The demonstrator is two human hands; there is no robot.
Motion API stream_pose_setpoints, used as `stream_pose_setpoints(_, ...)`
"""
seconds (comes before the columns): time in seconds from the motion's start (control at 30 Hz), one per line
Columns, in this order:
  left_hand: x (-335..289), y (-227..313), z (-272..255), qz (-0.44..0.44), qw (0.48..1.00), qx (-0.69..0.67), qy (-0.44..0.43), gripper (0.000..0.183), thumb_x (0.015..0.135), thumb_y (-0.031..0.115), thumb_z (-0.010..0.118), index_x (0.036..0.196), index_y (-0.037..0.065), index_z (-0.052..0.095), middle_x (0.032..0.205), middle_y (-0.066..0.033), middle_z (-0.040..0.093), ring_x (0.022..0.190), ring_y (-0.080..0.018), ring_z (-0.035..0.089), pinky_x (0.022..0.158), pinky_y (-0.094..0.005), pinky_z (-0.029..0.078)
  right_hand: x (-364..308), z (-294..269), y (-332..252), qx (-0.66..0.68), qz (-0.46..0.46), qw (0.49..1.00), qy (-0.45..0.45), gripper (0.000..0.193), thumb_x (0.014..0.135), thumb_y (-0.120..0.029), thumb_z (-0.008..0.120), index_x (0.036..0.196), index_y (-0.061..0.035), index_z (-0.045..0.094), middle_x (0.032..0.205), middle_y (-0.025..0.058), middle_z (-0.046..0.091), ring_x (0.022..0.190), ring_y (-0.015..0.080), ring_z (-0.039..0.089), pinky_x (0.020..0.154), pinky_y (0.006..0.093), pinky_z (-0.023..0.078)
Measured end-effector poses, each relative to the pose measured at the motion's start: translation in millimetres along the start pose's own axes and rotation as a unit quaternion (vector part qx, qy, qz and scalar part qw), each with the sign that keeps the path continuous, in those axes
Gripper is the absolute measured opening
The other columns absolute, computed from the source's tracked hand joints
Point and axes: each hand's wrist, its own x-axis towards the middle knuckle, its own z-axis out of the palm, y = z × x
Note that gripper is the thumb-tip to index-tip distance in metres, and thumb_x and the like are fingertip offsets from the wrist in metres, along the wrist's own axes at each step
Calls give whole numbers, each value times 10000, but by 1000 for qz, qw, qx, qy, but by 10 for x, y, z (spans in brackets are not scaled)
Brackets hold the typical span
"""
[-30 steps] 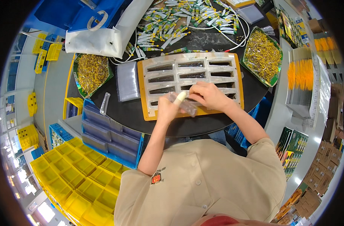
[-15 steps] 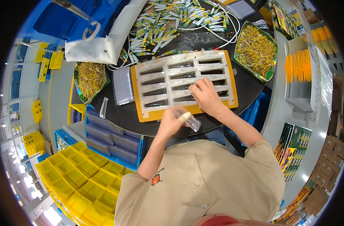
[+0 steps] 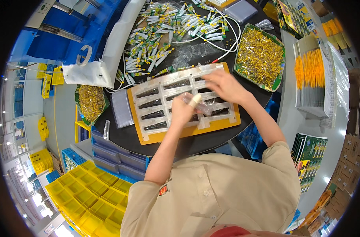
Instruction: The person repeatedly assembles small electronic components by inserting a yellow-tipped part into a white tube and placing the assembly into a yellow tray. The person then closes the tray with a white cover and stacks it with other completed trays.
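Note:
In front of me a white tray with rows of long dark slots lies on a yellow board. Clear plastic lies in several of the slots. Over the tray's lower middle, my left hand is closed on some clear plastic blister shells; their number cannot be told. A pale cover wraps its thumb. My right hand hovers above the tray's right-hand slots, blurred, fingers stretched out and apart, with nothing visible in them.
Small tubes with yellow caps lie heaped behind the board, near a white cable. Boxes of yellow-tipped pieces stand at right and left. Clear sheets lie left of the board. Yellow bins stand at lower left.
My left hand has moved forward over the tray with the clear blister shells. My right hand has lifted, shifted right and spread its fingers. The whole view has shifted slightly.

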Motion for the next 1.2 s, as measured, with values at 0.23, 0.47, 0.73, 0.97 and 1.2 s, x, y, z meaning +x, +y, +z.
stream_pose_setpoints(0.23,-229,-99,31,-19,993,50,-103,249,904,193,690,878,-47,629,814,-127,696,674,-154,671,525,-269,519,-168,-15,-113,-194,44,980,19,188,824,-142,675,951,-17,613,949,136,598,992,366,563,840,440,462)
stream_pose_setpoints(0.47,-370,-152,-3,-55,993,25,-102,273,909,220,689,882,-49,651,786,-134,700,630,-159,664,550,-263,530,-443,60,-346,25,1,993,-112,148,814,-114,670,936,-47,620,792,155,574,798,380,591,723,458,488)
stream_pose_setpoints(0.73,-571,-270,43,-64,995,51,-58,268,924,214,670,878,-48,647,787,-131,705,645,-145,677,521,-244,533,-710,86,-567,107,74,986,-103,186,843,-115,651,1006,-27,634,837,155,597,895,353,592,798,435,475)
stream_pose_setpoints(0.97,-1213,-224,-652,192,957,191,108,127,925,55,525,1020,11,597,907,-120,656,851,-264,638,813,-356,492,-716,65,-500,-176,-25,983,-34,193,728,-34,640,906,-81,582,888,83,537,911,284,535,776,387,443)
stream_pose_setpoints(1.2,-1172,-1019,-2147,88,799,468,368,252,971,211,501,1118,9,534,1113,-199,534,1044,-383,475,927,-451,366,-61,-182,-430,-61,-23,974,-217,157,687,-48,689,818,-74,608,845,79,578,899,292,563,790,391,467)
